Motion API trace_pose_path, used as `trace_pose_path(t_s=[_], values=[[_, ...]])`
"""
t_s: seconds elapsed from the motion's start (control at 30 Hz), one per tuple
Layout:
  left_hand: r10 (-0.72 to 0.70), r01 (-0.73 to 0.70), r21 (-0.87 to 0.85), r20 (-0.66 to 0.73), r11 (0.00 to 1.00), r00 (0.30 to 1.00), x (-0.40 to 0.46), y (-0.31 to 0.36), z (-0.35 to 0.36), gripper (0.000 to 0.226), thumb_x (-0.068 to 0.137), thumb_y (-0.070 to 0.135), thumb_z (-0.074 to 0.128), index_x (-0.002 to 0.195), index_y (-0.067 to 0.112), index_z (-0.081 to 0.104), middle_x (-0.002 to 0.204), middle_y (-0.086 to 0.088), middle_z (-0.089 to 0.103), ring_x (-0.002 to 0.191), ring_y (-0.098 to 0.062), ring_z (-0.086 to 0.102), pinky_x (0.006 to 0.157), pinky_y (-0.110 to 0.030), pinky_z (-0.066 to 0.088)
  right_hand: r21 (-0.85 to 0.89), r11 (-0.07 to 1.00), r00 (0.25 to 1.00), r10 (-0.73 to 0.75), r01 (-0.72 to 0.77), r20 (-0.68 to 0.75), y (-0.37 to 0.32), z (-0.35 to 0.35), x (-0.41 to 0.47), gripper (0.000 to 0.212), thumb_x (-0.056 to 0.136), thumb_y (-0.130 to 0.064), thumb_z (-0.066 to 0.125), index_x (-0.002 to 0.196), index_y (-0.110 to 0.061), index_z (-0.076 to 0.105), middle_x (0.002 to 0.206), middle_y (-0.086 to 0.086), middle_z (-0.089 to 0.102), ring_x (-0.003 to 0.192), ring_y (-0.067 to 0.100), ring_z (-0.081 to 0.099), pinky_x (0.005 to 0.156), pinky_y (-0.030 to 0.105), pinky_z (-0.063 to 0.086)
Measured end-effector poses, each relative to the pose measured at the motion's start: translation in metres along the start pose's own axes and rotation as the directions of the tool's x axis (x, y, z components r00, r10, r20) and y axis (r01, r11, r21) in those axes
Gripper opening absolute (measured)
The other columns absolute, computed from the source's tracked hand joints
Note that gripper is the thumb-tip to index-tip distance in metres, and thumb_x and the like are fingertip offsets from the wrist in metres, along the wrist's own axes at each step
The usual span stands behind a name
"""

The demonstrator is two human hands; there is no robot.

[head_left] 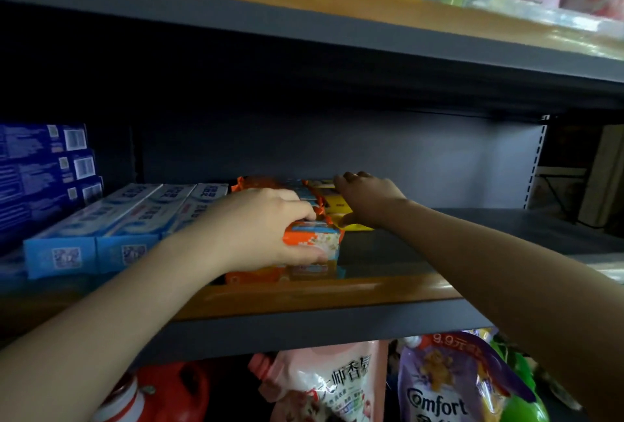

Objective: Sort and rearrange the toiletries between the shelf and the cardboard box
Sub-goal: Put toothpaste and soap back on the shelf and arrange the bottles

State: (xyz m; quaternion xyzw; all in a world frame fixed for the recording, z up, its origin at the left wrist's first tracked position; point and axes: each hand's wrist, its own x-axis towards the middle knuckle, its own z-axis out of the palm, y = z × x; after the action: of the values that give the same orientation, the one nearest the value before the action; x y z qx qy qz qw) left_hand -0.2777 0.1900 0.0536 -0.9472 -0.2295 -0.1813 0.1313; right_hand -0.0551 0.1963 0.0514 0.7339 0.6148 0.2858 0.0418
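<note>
Orange packet (pixel 315 241): held at the middle of the frame, near the front edge of the shelf (pixel 304 296), at the front of a row of like packets running back into the shelf.
Left hand (pixel 266 225): curled round the orange packet, with fingers (pixel 300 210) over its top and the thumb under its front end.
Right hand (pixel 368 198): laid farther back, right of centre, on a yellow packet (pixel 337 207); its fingers are bent over the packet's far end, but whether it is gripped or only pressed cannot be told.
Risk: the row could be dragged askew or a packet tipped off the front edge, if the orange packet is pulled while its neighbours cling to it.
Second risk: the glossy wrap could slip from the thumb, since the hold is shallow.
Toothpaste boxes (pixel 111 219): laid flat in a row at the left, just beside the left wrist; they might be nudged by the forearm.
Cardboard box: not in view.
Refill pouches (pixel 439 384): seen on the shelf below, lower right of the frame.
</note>
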Motion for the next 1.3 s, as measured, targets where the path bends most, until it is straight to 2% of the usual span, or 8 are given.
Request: trace_pose_path(t_s=[0.17, 0.3, 0.47, 0.67, 0.8, 0.93, 1.1, 1.3], values=[[0.012, -0.012, 0.033, -0.020, 0.999, 1.000, 0.001, -0.001, 0.003, 0.061, 0.077, 0.071, 0.043, 0.128, 0.037, 0.047, 0.128, 0.015, 0.048, 0.110, -0.007, 0.048, 0.088, -0.031, 0.047, 0.078, 0.997, 1.000, 0.020, -0.019, -0.010, 0.003, -0.001, -0.004, 0.066, 0.084, -0.044, 0.062, 0.136, -0.016, 0.033, 0.134, 0.008, 0.047, 0.121, 0.029, 0.046, 0.085, 0.042, 0.046], [0.072, -0.055, 0.117, -0.143, 0.992, 0.987, -0.001, 0.001, 0.005, 0.076, 0.071, 0.076, 0.027, 0.128, 0.032, 0.051, 0.128, 0.009, 0.053, 0.114, -0.014, 0.050, 0.089, -0.033, 0.047, 0.343, 0.939, 0.987, 0.070, -0.016, -0.145, 0.019, -0.016, -0.032, 0.041, 0.086, -0.039, 0.060, 0.120, -0.019, 0.050, 0.116, 0.007, 0.059, 0.104, 0.030, 0.057, 0.084, 0.040, 0.049], [0.313, -0.305, 0.102, -0.515, 0.947, 0.798, -0.011, 0.032, 0.014, 0.039, 0.082, 0.040, 0.049, 0.096, 0.010, 0.069, 0.096, -0.007, 0.067, 0.090, -0.029, 0.063, 0.070, -0.041, 0.055, 0.502, 0.855, 0.895, 0.115, 0.132, -0.431, 0.017, -0.031, -0.129, 0.021, 0.085, -0.031, 0.055, 0.088, -0.012, 0.064, 0.065, -0.011, 0.051, 0.061, 0.006, 0.043, 0.061, 0.022, 0.036], [0.423, -0.572, -0.041, -0.631, 0.819, 0.650, -0.041, 0.117, 0.059, 0.019, 0.083, 0.018, 0.058, 0.091, 0.005, 0.069, 0.091, -0.010, 0.066, 0.090, -0.029, 0.059, 0.079, -0.038, 0.048, 0.601, 0.797, 0.917, 0.191, 0.064, -0.350, 0.020, -0.002, -0.260, 0.024, 0.081, -0.033, 0.050, 0.082, -0.014, 0.065, 0.061, -0.009, 0.055, 0.058, 0.010, 0.048, 0.059, 0.008, 0.036], [0.472, -0.598, -0.251, -0.417, 0.762, 0.777, -0.062, 0.165, 0.136, 0.024, 0.082, 0.024, 0.053, 0.090, 0.009, 0.069, 0.090, -0.007, 0.066, 0.082, -0.025, 0.062, 0.068, -0.034, 0.051, 0.613, 0.789, 0.994, 0.094, -0.037, -0.060, 0.017, 0.046, -0.337, 0.023, 0.083, -0.029, 0.051, 0.082, -0.012, 0.066, 0.069, -0.006, 0.061, 0.061, 0.009, 0.054, 0.058, 0.021, 0.043], [0.455, -0.394, -0.472, 0.016, 0.788, 0.890, -0.078, 0.206, 0.213, 0.042, 0.087, 0.042, 0.041, 0.115, 0.017, 0.063, 0.113, 0.000, 0.061, 0.102, -0.020, 0.060, 0.075, -0.031, 0.053, 0.597, 0.788, 0.966, -0.010, -0.151, 0.258, 0.005, 0.086, -0.401, 0.014, 0.084, -0.022, 0.057, 0.090, -0.016, 0.068, 0.085, -0.001, 0.068, 0.081, 0.008, 0.054, 0.069, 0.005, 0.037], [0.332, -0.144, -0.494, 0.318, 0.858, 0.888, -0.086, 0.234, 0.261, 0.049, 0.093, 0.040, 0.048, 0.138, 0.024, 0.038, 0.141, 0.005, 0.036, 0.126, -0.014, 0.040, 0.096, -0.032, 0.042, 0.477, 0.874, 0.889, -0.150, -0.086, 0.434, -0.008, 0.129, -0.430, 0.049, 0.087, -0.032, 0.055, 0.134, -0.022, 0.045, 0.135, 0.000, 0.048, 0.125, 0.020, 0.041, 0.105, 0.036, 0.036], [0.237, 0.046, -0.558, 0.423, 0.829, 0.874, -0.083, 0.242, 0.275, 0.052, 0.093, 0.038, 0.050, 0.140, 0.022, 0.034, 0.144, 0.002, 0.035, 0.131, -0.017, 0.032, 0.105, -0.034, 0.034, 0.379, 0.925, 0.840, -0.182, -0.030, 0.511, -0.022, 0.141, -0.413, 0.057, 0.088, -0.023, 0.055, 0.141, -0.021, 0.031, 0.137, 0.004, 0.043, 0.134, 0.024, 0.029, 0.106, 0.033, 0.029]])
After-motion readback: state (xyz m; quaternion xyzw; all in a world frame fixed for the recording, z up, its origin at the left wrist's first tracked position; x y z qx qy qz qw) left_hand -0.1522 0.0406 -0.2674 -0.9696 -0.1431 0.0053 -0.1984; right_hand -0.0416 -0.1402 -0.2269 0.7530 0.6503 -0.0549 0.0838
